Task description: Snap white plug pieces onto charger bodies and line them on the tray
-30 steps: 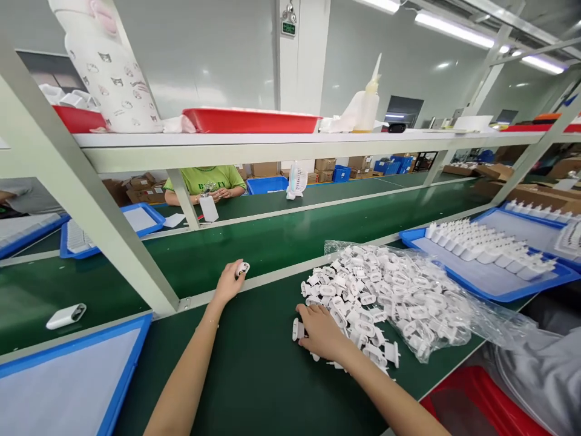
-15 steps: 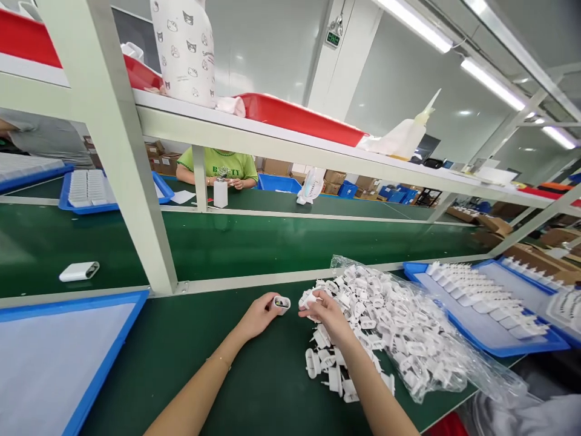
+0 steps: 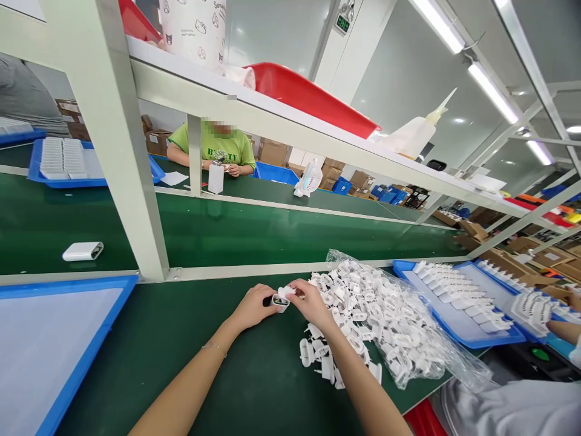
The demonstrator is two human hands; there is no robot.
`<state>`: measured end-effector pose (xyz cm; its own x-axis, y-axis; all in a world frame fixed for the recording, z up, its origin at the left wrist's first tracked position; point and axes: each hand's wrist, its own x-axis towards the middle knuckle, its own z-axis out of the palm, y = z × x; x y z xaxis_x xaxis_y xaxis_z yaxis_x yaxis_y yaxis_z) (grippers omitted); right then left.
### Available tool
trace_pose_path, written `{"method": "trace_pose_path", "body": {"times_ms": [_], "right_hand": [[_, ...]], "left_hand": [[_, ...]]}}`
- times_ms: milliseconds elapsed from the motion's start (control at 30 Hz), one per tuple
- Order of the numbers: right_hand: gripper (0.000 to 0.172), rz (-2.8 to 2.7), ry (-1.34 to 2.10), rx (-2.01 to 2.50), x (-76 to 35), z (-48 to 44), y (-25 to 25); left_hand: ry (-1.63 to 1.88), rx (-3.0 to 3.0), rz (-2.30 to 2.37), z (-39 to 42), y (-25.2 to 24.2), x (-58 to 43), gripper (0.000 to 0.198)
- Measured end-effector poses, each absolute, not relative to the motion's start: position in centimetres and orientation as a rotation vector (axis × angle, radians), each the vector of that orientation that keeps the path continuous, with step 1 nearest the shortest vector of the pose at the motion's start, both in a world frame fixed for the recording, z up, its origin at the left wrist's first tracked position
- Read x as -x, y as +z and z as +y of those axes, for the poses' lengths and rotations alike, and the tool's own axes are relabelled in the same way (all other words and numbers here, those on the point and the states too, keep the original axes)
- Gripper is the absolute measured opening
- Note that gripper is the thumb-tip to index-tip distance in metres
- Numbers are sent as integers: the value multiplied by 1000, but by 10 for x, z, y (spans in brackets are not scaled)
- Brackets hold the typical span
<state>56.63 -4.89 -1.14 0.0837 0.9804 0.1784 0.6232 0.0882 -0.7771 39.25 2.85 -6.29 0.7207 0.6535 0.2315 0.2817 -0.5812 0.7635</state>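
My left hand point(image 3: 252, 307) pinches a small white charger housing point(image 3: 280, 301) with its open end toward the right. My right hand point(image 3: 310, 303) grips a small white plug part point(image 3: 287, 292) and presses it against that housing. Both hands meet above the green work mat point(image 3: 254, 387), just left of a heap of white plug parts point(image 3: 363, 315) lying on a clear plastic bag point(image 3: 458, 363). A few loose parts lie under my right forearm.
A blue tray point(image 3: 63, 363) sits at the near left, and another blue tray of finished white pieces point(image 3: 458, 297) at the right. A white charger point(image 3: 82, 251) lies on the conveyor belt behind a metal post point(image 3: 127, 157). Across the belt a person in a green shirt point(image 3: 218, 151) works. A co-worker's hand point(image 3: 563, 330) shows at far right.
My left hand came back from the belt edge with the housing. My right hand lifted a plug part from the heap, and the two hands have come together.
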Motion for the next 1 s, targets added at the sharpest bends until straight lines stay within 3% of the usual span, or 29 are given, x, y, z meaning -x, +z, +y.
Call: {"method": "trace_pose_path", "body": {"times_ms": [500, 633, 867, 1000], "right_hand": [[2, -2038, 423, 1886, -558, -40, 8], [10, -1979, 484, 1956, -556, -43, 6], [4, -1965, 392, 1820, -558, -51, -5], [18, -1965, 431, 1724, -550, -60, -10]], "left_hand": [[653, -2052, 619, 25, -56, -391, 27], [619, -1887, 531, 27, -49, -388, 18], [523, -2136, 610, 30, -38, -390, 15], [419, -2435, 638, 13, -25, -386, 22]]}}
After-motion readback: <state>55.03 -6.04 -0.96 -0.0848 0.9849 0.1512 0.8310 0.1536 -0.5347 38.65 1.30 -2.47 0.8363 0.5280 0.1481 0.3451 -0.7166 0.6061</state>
